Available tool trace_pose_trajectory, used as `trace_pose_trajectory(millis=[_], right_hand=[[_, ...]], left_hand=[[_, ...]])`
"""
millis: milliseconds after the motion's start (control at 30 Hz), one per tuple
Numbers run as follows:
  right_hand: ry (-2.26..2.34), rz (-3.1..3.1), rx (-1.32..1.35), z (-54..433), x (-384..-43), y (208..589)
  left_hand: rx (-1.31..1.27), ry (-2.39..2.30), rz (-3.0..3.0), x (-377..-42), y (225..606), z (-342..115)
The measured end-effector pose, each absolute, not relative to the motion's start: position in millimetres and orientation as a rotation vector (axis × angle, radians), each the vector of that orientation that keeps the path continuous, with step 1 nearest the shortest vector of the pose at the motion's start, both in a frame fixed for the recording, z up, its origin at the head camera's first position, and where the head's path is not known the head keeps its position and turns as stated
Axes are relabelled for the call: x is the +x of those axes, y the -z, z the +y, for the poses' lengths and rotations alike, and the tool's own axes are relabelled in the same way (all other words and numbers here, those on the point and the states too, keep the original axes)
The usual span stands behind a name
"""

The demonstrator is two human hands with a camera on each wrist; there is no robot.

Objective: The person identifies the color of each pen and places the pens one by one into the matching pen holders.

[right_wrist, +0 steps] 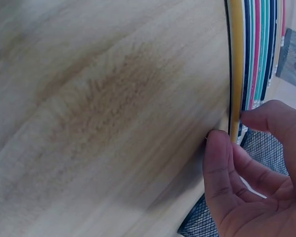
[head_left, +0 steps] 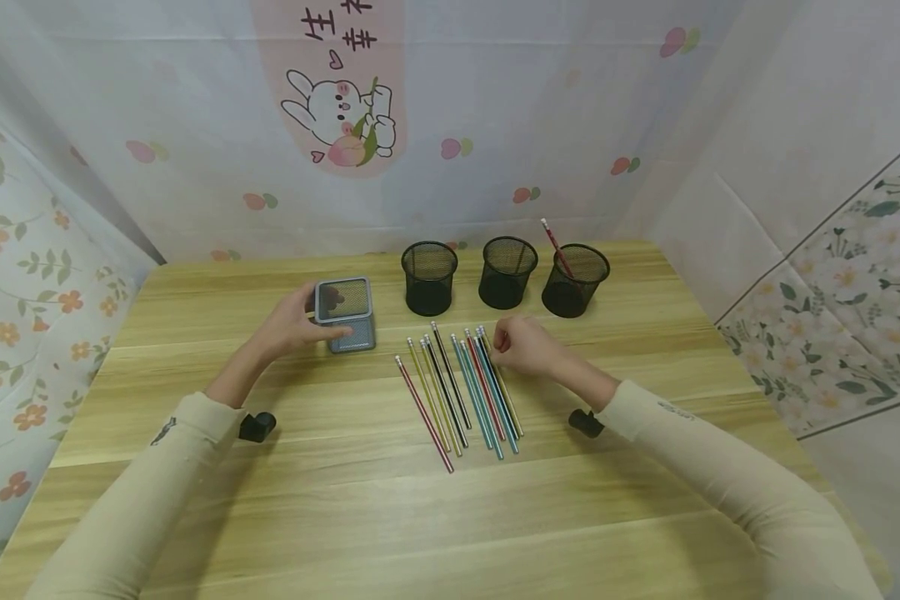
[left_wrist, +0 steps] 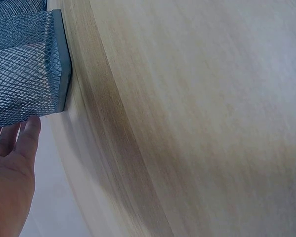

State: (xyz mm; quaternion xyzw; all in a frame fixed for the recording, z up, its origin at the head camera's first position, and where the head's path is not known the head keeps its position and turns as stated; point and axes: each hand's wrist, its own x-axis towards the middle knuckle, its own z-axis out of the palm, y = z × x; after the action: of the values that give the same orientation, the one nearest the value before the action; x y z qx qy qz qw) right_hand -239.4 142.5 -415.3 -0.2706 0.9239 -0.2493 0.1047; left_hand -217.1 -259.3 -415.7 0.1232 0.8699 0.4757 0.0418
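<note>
In the head view my left hand point(head_left: 288, 323) holds a grey square mesh pen holder point(head_left: 354, 335) at the table's left, thumb across its front. The left wrist view shows fingers against the mesh side point(left_wrist: 24, 74) of that holder. My right hand point(head_left: 528, 346) is at the eraser ends of a row of pencils point(head_left: 487, 392). Up close, its thumb and fingertips pinch the yellow pencil point(right_wrist: 236, 54) near one end. Other pencils in red, blue, black and yellow lie side by side, including a red one point(head_left: 423, 414) at the row's left.
Behind the pencils stand three round black mesh holders: a left one point(head_left: 429, 283), a middle one point(head_left: 507, 275) and a right one point(head_left: 573, 287). A red pencil point(head_left: 555, 243) leans in the right one. Patterned cloth point(head_left: 495, 108) hangs behind the wooden table point(head_left: 390, 533).
</note>
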Motion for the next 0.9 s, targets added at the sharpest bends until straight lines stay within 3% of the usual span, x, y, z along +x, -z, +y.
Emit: trace_pose_trajectory(millis=[400, 900], right_hand=[[0.570, 2.731, -0.652, 134.7, -240.3, 413.2], [0.594, 2.675, -0.653, 137.8, -245.3, 412.2]], left_hand=[[0.379, -1.477, 2.637, -216.7, 415.0, -258.5], [0.354, -1.508, 2.607, -216.7, 414.3, -258.9]])
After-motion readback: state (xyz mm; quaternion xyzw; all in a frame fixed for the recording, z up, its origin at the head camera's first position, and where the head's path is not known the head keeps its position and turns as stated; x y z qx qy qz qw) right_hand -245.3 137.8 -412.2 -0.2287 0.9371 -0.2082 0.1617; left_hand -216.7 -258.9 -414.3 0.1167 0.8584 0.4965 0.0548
